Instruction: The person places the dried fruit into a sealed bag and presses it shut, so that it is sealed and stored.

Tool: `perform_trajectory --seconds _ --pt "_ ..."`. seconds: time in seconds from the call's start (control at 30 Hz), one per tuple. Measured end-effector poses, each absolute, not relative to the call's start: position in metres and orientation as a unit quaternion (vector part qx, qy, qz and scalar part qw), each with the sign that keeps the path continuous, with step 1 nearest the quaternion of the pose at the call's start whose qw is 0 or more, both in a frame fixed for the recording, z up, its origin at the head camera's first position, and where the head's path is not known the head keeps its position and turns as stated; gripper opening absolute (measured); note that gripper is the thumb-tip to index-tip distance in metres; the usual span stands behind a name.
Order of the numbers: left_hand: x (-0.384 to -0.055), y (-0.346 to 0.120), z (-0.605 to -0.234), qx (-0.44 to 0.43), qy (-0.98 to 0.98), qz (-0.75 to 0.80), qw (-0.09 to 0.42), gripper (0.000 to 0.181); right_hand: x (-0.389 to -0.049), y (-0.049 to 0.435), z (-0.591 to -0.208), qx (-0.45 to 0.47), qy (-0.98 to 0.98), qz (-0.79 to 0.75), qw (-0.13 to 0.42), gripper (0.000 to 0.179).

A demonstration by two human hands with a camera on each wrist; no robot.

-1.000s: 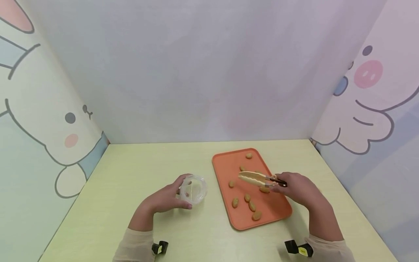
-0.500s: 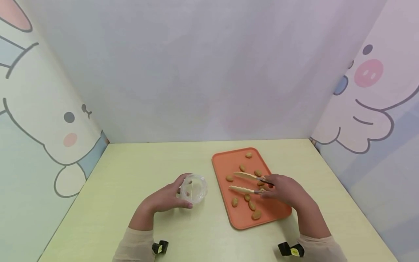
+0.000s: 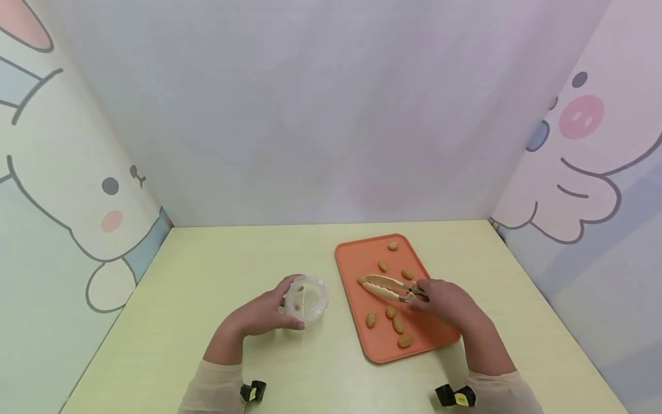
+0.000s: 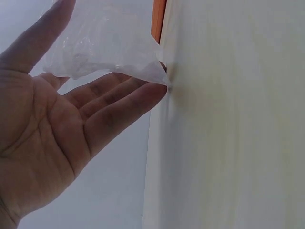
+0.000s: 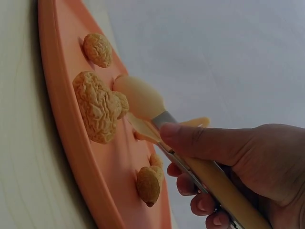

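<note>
Wrinkled brown nuggets (image 3: 405,340) are lying on the orange tray (image 3: 380,346) at lower right, its raised rim (image 5: 59,100) likely keeping them contained. Above it, the right hand (image 3: 446,302) is gripping tongs (image 3: 384,292), apparently angled for reaching the leftmost nugget (image 3: 361,280), contact being unclear. At lower centre, the left hand (image 3: 262,313) is grasping a clear plastic container (image 3: 314,299) round its side, seemingly steadying it.

Tray (image 3: 381,353): plain orange
Tongs (image 5: 138,98): cream heads and grips, silver-grey metal between
Wrinkled pieces (image 5: 97,107): golden brown
Plastic container (image 4: 105,38): colourless, see-through, whitish glints
Table (image 3: 233,253): pale yellow, faintly streaked
Back wall (image 3: 310,115): pale grey, lilac tint
Left panel (image 3: 41,322): pale blue, white rabbit (image 3: 72,178) outlined in grey, pink cheek
Right panel (image 3: 620,276): pale blue, whitish pig (image 3: 620,144), pink snout
Sleeves (image 3: 212,391): plain beige
Wrist devices (image 3: 445,395): black, yellow label
</note>
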State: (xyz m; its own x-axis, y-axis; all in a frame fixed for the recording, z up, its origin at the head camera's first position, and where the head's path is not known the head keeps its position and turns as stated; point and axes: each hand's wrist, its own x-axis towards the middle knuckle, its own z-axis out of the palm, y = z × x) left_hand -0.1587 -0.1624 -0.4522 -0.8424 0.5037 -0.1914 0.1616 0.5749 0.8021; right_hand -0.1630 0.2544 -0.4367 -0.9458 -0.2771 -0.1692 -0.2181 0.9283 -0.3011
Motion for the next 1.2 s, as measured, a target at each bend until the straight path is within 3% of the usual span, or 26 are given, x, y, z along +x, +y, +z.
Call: perform_trajectory --seconds 0.43,0.87,1.2 --pt "-0.158 -0.16 -0.452 0.197 0.862 0.419 0.206 0.092 -0.16 0.257 -0.435 -0.131 0.974 -0.156 0.099 0.033" --pt "-0.159 -0.159 -0.454 0.199 0.862 0.418 0.206 0.09 -0.163 0.268 -0.431 -0.103 0.958 -0.24 0.118 0.049" --pt "-0.159 -0.157 -0.456 0.194 0.866 0.412 0.205 0.092 -0.158 0.264 -0.423 -0.126 0.949 -0.268 0.11 0.049"
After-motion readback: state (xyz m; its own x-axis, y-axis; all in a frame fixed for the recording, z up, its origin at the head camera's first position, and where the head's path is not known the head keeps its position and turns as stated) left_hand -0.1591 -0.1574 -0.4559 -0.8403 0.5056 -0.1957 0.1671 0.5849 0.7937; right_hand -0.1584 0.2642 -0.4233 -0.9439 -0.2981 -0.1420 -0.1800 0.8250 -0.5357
